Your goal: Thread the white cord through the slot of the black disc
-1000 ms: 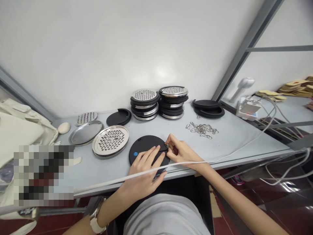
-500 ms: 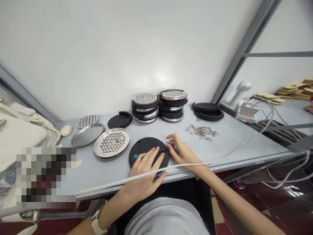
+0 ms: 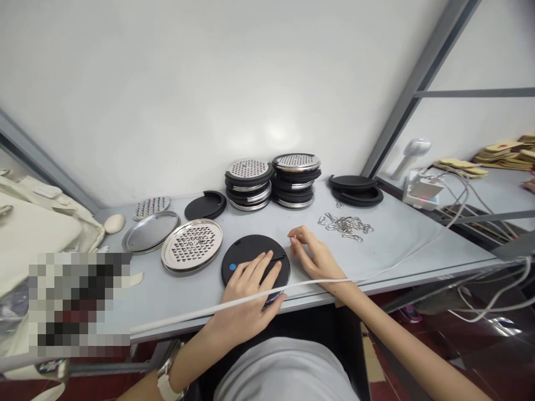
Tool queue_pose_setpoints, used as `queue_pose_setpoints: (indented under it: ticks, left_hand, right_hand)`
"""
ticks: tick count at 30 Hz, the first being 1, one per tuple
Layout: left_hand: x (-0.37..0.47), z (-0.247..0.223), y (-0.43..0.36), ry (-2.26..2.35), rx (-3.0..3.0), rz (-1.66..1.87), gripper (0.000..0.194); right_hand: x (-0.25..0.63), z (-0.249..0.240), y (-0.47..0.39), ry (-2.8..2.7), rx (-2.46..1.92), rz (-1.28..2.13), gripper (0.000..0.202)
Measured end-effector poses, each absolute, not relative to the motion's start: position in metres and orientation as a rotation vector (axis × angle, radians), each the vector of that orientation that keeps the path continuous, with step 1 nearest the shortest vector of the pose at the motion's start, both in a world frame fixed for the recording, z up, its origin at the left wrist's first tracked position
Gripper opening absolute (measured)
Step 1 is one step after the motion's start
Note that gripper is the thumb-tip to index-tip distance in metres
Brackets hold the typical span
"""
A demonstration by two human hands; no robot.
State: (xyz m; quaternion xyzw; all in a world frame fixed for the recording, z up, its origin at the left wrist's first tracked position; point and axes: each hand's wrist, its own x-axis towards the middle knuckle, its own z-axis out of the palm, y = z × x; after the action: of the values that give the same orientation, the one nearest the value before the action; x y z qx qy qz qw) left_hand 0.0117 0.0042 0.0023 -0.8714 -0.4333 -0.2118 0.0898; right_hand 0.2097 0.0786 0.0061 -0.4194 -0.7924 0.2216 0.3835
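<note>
Grey bench (image 3: 388,245): left hand (image 3: 247,287) spread flat on a black disc (image 3: 253,245), seemingly steadying it; right hand (image 3: 312,255) at its three o'clock, fingers curled, hold unclear; clips (image 3: 346,224) at two. Moving on calls for minding the white cable (image 3: 305,283).

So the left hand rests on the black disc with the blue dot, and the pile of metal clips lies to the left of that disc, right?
Not quite: the head view shows the pile of metal clips to the right of the black disc. The left hand does rest on the disc with the blue dot.
</note>
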Motion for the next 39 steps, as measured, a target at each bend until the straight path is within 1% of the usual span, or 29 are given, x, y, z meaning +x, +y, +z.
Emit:
queue_pose_setpoints:
  ticks: [6,10,14,20,29,39]
  left_hand:
    - [0.0126,0.0036,0.0043,-1.272,-2.589,-0.658,0.046]
    - [0.012,0.0028,0.0037,-1.284,-2.601,-0.636,0.047]
    - [0.0119,0.0022,0.0035,-1.288,-2.606,-0.621,0.048]
    - [0.0121,0.0026,0.0042,-1.286,-2.596,-0.648,0.047]
    - [0.0114,0.0022,0.0034,-1.282,-2.602,-0.641,0.047]
    - [0.0115,0.0012,0.0036,-1.285,-2.605,-0.631,0.047]
  right_hand:
    - [0.2094,0.0034,0.0793,-1.942,-1.129,0.67,0.015]
    - [0.2085,0.0002,0.0813,-1.973,-1.15,0.734,0.01]
    - [0.2097,-0.0017,0.0829,-1.947,-1.163,0.698,0.01]
    - [0.2113,-0.0011,0.0829,-1.935,-1.111,0.604,0.016]
    - [0.2107,0.0031,0.0849,-2.013,-0.972,0.526,0.014]
    - [0.21,0.0064,0.0793,-2.026,-0.987,0.644,0.019]
